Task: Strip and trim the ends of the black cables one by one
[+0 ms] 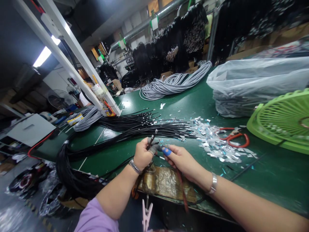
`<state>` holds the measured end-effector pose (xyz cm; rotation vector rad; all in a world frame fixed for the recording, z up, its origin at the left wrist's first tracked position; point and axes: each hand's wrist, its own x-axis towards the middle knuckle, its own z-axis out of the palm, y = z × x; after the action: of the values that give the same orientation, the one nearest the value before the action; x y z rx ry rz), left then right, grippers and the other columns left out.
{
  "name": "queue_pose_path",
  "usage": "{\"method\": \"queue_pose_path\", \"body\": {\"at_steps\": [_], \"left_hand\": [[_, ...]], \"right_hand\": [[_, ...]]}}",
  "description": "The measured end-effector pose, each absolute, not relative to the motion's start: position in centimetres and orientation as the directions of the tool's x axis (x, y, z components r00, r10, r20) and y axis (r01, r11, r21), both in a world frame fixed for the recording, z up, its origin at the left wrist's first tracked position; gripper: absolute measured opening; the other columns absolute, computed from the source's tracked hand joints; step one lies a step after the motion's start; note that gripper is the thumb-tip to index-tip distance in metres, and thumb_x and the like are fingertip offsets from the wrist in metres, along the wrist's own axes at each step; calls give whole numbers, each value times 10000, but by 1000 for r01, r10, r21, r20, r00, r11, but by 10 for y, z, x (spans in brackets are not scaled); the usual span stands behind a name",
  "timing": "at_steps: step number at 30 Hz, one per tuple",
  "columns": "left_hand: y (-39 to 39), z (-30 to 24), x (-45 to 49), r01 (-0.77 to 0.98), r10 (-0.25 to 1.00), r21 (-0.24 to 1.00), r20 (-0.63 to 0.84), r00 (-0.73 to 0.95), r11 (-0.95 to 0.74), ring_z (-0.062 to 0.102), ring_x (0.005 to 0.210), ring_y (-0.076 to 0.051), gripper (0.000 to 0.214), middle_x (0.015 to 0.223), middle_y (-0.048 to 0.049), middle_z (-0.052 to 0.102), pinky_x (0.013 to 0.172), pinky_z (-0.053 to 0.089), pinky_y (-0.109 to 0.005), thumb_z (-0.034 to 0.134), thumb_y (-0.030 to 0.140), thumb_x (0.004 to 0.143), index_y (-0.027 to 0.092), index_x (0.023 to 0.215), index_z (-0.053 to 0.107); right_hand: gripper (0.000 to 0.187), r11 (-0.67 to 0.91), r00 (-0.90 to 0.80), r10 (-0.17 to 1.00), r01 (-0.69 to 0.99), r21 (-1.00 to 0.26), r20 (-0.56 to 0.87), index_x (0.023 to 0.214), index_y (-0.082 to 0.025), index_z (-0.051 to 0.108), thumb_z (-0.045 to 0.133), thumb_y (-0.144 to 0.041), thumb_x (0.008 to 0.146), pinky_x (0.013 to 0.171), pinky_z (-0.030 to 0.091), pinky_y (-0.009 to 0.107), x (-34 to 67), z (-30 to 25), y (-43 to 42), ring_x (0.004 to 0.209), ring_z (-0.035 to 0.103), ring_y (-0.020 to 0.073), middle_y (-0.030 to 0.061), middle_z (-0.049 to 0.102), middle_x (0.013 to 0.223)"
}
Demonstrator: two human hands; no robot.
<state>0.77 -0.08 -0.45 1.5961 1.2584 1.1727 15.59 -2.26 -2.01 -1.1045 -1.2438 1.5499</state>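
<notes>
My left hand [143, 152], with grey covers on some fingers, is closed around a black cable [151, 140] whose pale tip points up. Close against it, my right hand [181, 159] wears a blue cover on the thumb. Its thumb and fingers are pinched together at the left fingertips, and what they hold is too small to tell. A reddish strip [182, 190] hangs below the right hand; whether it is held is unclear. Under both hands lies a worn, tape-wrapped block [166, 183] at the table edge. Black cables [135, 130] lie in a long bundle beyond the left hand.
Foil scraps [210, 141] and red-handled scissors [235, 138] lie right of my hands on the green table [193, 104]. A green fan [285, 120] and a plastic-wrapped stack [258, 87] stand at the right. Grey cable coils [176, 84] lie behind; a white post [84, 64] rises at left.
</notes>
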Motion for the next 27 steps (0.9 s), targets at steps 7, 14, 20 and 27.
{"method": "queue_pose_path", "body": {"at_steps": [7, 14, 20, 27], "left_hand": [[0, -9, 3, 413, 945, 851, 304, 119, -326, 508, 502, -102, 109, 556, 21, 580, 512, 393, -211, 649, 244, 719, 172, 680, 576], [2, -15, 0, 437, 928, 821, 348, 131, -369, 499, 510, -103, 149, 556, 20, 566, 511, 386, -212, 633, 272, 729, 166, 662, 552], [2, -17, -1, 489, 914, 776, 375, 154, -400, 495, 529, -105, 130, 575, 15, 572, 525, 380, -214, 610, 252, 749, 170, 666, 552], [0, -17, -3, 550, 902, 722, 401, 163, -420, 498, 538, -109, 131, 584, 10, 574, 539, 382, -222, 601, 239, 756, 176, 661, 537]], "right_hand": [[508, -173, -267, 954, -117, -978, -137, 601, -193, 503, 633, -684, 603, 417, 229, 216, 155, -19, -23, 435, 318, 69, -74, 410, 466], [542, -196, -273, 951, -158, -968, -147, 589, -193, 497, 658, -710, 565, 414, 230, 218, 156, -18, -24, 428, 322, 64, -74, 420, 463], [524, -173, -270, 955, -168, -971, -123, 575, -196, 504, 672, -692, 582, 414, 226, 222, 156, -19, -23, 425, 327, 67, -71, 419, 450], [513, -179, -273, 952, -143, -973, -135, 592, -191, 521, 667, -683, 588, 414, 185, 217, 156, -23, -21, 432, 295, 64, -69, 408, 459]]}}
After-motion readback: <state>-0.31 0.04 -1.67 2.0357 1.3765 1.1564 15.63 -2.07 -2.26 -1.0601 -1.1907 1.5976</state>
